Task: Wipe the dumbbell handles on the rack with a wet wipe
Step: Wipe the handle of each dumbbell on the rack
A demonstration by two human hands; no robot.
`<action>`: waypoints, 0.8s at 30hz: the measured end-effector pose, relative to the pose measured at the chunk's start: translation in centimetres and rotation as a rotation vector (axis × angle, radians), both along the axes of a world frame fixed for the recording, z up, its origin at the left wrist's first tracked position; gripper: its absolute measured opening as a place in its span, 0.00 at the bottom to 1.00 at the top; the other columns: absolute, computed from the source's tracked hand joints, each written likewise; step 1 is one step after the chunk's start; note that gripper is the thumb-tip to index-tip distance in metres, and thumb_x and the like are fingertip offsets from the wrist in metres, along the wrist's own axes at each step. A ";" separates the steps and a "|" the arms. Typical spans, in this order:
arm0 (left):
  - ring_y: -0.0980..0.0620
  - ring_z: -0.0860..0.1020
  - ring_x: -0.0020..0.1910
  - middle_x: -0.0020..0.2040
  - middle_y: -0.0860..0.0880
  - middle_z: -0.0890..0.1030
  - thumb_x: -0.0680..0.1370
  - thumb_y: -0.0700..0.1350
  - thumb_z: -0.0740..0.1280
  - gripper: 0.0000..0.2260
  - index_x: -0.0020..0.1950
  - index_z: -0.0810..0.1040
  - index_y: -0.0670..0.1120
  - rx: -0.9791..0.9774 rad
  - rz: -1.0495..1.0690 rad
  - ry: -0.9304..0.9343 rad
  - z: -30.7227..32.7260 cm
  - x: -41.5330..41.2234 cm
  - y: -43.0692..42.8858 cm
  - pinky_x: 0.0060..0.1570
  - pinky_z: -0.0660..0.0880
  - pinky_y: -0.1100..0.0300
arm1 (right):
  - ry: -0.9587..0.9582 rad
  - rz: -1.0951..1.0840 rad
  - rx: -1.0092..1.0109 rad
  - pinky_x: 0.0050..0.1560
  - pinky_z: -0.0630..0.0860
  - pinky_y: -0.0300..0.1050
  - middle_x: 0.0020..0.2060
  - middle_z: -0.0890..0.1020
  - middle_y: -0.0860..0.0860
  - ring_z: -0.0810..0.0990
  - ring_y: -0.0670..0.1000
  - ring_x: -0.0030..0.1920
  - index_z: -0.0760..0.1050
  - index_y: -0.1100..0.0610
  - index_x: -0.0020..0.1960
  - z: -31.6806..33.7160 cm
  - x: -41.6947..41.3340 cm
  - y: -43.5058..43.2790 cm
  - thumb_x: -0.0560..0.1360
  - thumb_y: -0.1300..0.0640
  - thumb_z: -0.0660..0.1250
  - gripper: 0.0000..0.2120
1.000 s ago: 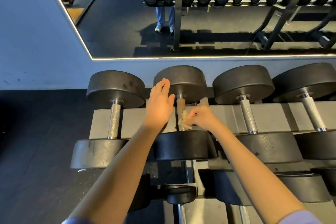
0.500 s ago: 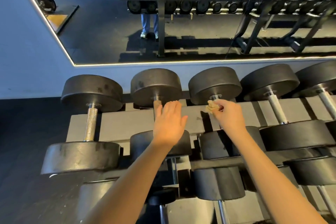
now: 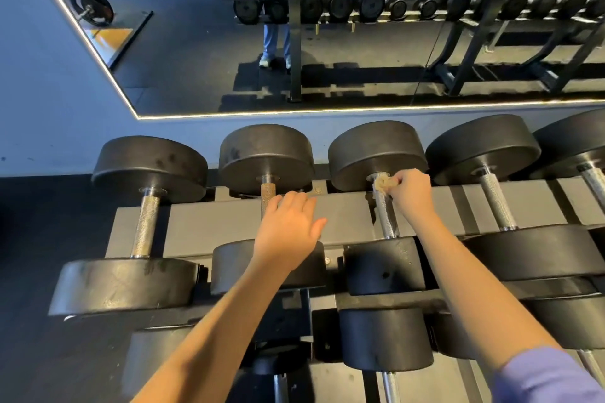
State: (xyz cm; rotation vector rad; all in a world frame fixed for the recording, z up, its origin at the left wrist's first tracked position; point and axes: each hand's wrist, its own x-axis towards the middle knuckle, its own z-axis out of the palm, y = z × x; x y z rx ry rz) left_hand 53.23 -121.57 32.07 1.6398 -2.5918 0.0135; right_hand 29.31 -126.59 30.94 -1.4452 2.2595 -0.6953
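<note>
Dumbbell handles: knurled metal bars joining pairs of thick round black heads, lying front to back on the top tier of the rack (image 3: 343, 216); five dumbbells in view on this tier.
Third handle (image 3: 385, 216): bright steel, cross-hatched grip, at 1 o'clock from frame centre; the one under the wipe.
Wet wipe (image 3: 381, 182): pale, crumpled wad, pressed on the far end of the third handle just below its collar, touching the metal.
Right hand (image 3: 409, 191): fingers curled shut, pinching the wipe against the handle; knuckles up, forearm running in from 5 o'clock, lilac sleeve (image 3: 546, 376) at the lower right corner.
Left hand (image 3: 289, 226): fingers pressed together, thumb out to the right, palm down over the second handle (image 3: 268, 195) and the near head of that dumbbell; whether it bears weight, cannot tell.
Second handle: duller, brownish knurling, only the far stub showing above the fingers.
First handle (image 3: 145, 226): greyish, worn knurl, at 9 o'clock, well apart from both hands.
Fourth handle (image 3: 496, 203): bright steel, at 2 o'clock, just beyond the right wrist.
Heads: matte black, scuffed, smudged on the flat rims.
Rack: flat grey metal rails, angular; a lower tier of dumbbells shows at 6 o'clock.
Mirror (image 3: 196, 42): at 12 o'clock, lit edge strip, reflecting more racks and dark floor.
</note>
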 end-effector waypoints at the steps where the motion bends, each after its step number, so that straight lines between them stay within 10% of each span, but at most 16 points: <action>1: 0.51 0.66 0.68 0.67 0.50 0.71 0.82 0.57 0.49 0.22 0.71 0.67 0.48 0.005 0.007 -0.002 0.1 0.0 0.0 0.70 0.60 0.54 | -0.042 -0.021 -0.019 0.30 0.65 0.39 0.29 0.73 0.51 0.74 0.51 0.35 0.72 0.58 0.29 0.1 -0.1 -0.5 0.73 0.67 0.66 0.15; 14: 0.49 0.76 0.58 0.57 0.49 0.79 0.78 0.58 0.43 0.29 0.63 0.77 0.46 -0.034 0.043 0.009 -0.5 -0.1 -0.1 0.59 0.71 0.53 | 0.045 0.248 0.531 0.44 0.72 0.43 0.37 0.80 0.54 0.78 0.52 0.44 0.83 0.62 0.43 -0.1 -3.0 3.0 0.69 0.64 0.73 0.03; 24: 0.44 0.77 0.53 0.52 0.44 0.80 0.80 0.56 0.51 0.24 0.57 0.79 0.41 -0.044 -0.001 0.104 -1.1 0.1 -0.1 0.54 0.74 0.49 | -0.069 0.024 0.010 0.37 0.68 0.37 0.41 0.80 0.52 0.75 0.46 0.40 0.81 0.60 0.46 0.1 -0.8 0.3 0.73 0.62 0.71 0.03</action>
